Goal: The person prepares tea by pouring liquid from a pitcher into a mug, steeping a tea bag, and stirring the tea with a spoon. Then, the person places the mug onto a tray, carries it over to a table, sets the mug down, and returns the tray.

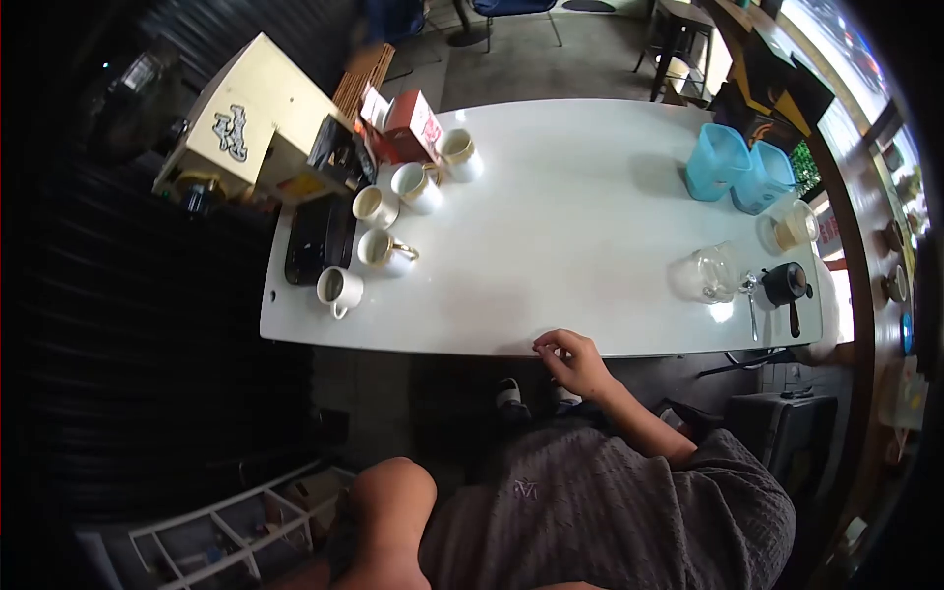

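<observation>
Tabletop [551, 221] broad and white. Set down already: two blue containers [715, 165] far right, glass vessel [712, 273] near right. Right hand [580, 369] at the near edge, fingers loosely open, apparently unladen; left hand out of view, grip impossible to tell. Mugs [376, 207] left (handles at odds), spoon [754, 323] near right. Cannot judge anything further done or left.

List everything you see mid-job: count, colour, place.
Glossy table: one, white, centre
Ceramic mugs: five, whitish, table's left
Boxy machine: one, cream, left
Low tray: one, black, left
Cardboard box: one, red, upper left
Plastic containers: two, blue, upper right
Glass vessel: one, clear, right
Small cup: one, beige, right edge
Handled round tool: one, black-brown, right
Slim spoon: one, silver, right
Chairs: two, blue, background
Stool: one, dark, upper right
Framed rack: one, white, lower left
Right hand: one, bare, near table edge
Left arm: one, bare, bottom; hand unseen
</observation>
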{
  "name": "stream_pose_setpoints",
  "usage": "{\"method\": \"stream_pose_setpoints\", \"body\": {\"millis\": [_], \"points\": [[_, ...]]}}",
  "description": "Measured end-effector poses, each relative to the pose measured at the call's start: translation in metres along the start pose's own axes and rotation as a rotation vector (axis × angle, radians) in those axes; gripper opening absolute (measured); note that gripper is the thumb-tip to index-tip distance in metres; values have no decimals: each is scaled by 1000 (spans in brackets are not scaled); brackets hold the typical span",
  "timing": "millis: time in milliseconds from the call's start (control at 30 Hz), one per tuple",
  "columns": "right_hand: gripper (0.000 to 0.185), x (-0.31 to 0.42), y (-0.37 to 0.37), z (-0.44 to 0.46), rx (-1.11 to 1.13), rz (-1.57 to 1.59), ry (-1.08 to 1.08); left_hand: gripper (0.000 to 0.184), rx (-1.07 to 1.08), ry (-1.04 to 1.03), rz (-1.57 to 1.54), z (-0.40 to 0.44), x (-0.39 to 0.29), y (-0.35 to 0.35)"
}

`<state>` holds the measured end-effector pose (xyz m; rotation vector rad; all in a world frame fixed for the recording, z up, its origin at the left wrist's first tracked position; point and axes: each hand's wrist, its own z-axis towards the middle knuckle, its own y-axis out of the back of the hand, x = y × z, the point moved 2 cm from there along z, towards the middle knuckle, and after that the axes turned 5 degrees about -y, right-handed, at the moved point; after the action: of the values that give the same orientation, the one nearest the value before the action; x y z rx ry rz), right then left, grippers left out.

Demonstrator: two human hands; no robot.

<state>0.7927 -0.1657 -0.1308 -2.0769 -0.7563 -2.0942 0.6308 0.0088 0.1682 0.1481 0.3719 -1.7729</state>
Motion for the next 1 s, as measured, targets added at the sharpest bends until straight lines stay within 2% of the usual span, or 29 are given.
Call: {"method": "stream_pose_setpoints", "body": {"millis": [67,100,167,200,267,300,333,400,433,467,500,567,667,700,733,800,867,1000], "points": [[10,0,1,7,-111,-21,87,30,54,-348,472,24,-16,37],[10,0,3,11,-148,-27,94,30,63,-352,458,24,-21,33],[11,9,-1,22,-231,-39,106,30,144,-597,738,16,-43,11],[11,15,-4,26,-241,-45,104,30,147,-602,728,14,-56,3],[11,23,-11,35,-304,-44,115,23,436,-209,746,8,-77,-15],[10,26,-17,40,-320,-60,145,23,432,-216,746,8,-86,-11],[10,27,-25,45,-314,-66,142,25,616,-228,676,8,-96,-3],[10,31,-43,58,-300,-48,111,27,796,-234,611,-3,-107,-3],[10,35,-53,64,-295,-48,112,20,512,-296,568,-11,-114,1],[10,39,-63,70,-270,-39,107,28,228,-353,517,-17,-122,5],[10,43,-72,75,-246,-32,100,28,225,-356,518,-19,-133,8],[10,52,-88,84,-207,-47,107,26,115,-282,711,-27,-159,18],[10,66,-102,87,-200,-64,115,26,95,-288,724,-43,-186,40],[10,67,-104,86,-215,-74,112,28,11,-317,737,-48,-189,47],[10,66,-104,84,-235,-85,107,11,94,-127,784,-61,-209,58],[11,60,-98,72,-307,-98,59,37,-138,-135,783,-82,-212,70],[11,53,-91,57,-390,-116,14,42,-285,-151,798,-98,-214,91],[12,33,-76,16,-643,-86,-85,53,-565,-29,665,-138,-210,133]]}}
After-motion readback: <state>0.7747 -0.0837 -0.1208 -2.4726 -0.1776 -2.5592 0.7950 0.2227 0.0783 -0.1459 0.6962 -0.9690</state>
